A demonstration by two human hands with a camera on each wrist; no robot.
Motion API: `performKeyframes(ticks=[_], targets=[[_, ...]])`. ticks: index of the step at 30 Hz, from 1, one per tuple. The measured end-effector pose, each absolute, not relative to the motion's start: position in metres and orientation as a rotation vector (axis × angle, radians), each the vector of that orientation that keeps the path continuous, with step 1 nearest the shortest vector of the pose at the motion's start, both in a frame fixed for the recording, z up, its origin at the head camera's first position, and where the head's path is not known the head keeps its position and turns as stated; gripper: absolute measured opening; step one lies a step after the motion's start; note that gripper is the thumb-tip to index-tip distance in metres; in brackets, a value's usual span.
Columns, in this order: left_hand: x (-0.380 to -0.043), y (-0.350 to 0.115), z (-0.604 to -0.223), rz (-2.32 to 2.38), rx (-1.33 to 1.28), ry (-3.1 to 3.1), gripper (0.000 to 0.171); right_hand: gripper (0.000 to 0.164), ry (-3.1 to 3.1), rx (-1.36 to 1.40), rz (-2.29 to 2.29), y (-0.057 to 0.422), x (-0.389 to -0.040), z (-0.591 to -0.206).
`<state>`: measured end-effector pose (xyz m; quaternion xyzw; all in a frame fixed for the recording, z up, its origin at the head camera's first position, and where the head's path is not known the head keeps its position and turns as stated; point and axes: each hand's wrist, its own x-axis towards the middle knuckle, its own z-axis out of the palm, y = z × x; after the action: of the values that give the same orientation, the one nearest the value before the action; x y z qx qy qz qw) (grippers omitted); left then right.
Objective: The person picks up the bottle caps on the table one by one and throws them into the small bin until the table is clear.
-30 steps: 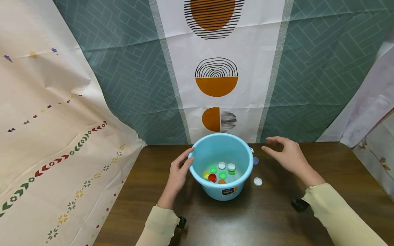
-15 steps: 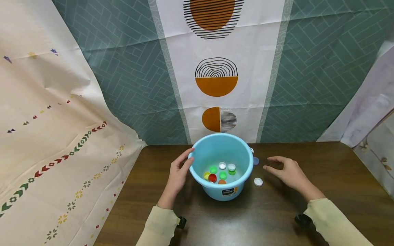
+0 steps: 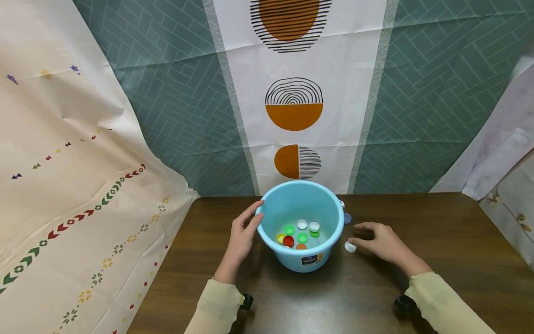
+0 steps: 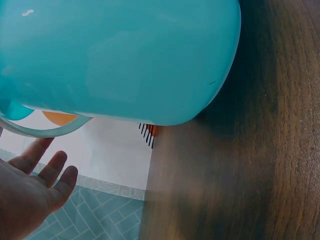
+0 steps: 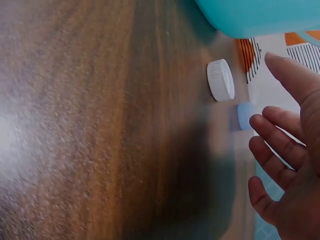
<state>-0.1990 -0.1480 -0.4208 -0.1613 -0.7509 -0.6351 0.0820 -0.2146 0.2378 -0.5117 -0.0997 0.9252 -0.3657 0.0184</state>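
A light blue plastic tub (image 3: 301, 195) stands on the table with several bottle caps inside: white, green, yellow, red (image 3: 288, 240) and orange. My left hand (image 3: 243, 227) holds the tub's left rim between thumb and fingers; in the left wrist view the other fingers (image 4: 62, 182) spread loosely beside the rim. To the right of the tub, a white bottle cap (image 5: 220, 80) lies on the table. My right hand (image 3: 381, 241) hovers just over it, thumb and fingers apart with nothing between them. The thumb overlaps part of that cap in the head view.
A blue cap (image 3: 347, 218) lies behind the white one, close to the tub. Another small white cap (image 3: 342, 204) shows partly behind the tub's right side. The brown wooden table (image 3: 317, 306) ends at a patterned cloth (image 3: 292, 116) at the back.
My right hand has come down and moved left, from above the table to over the white cap. My left hand and the tub stay where they were.
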Motion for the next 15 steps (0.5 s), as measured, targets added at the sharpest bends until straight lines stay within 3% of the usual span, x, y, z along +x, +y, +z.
performKeyframes(ticks=[15], targets=[[-0.1993, -0.1491, -0.4214, -1.879, -0.479, -2.251, 0.038, 0.068, 2.787, -0.394, -1.121, 0.2316, -0.2145, -0.5192]])
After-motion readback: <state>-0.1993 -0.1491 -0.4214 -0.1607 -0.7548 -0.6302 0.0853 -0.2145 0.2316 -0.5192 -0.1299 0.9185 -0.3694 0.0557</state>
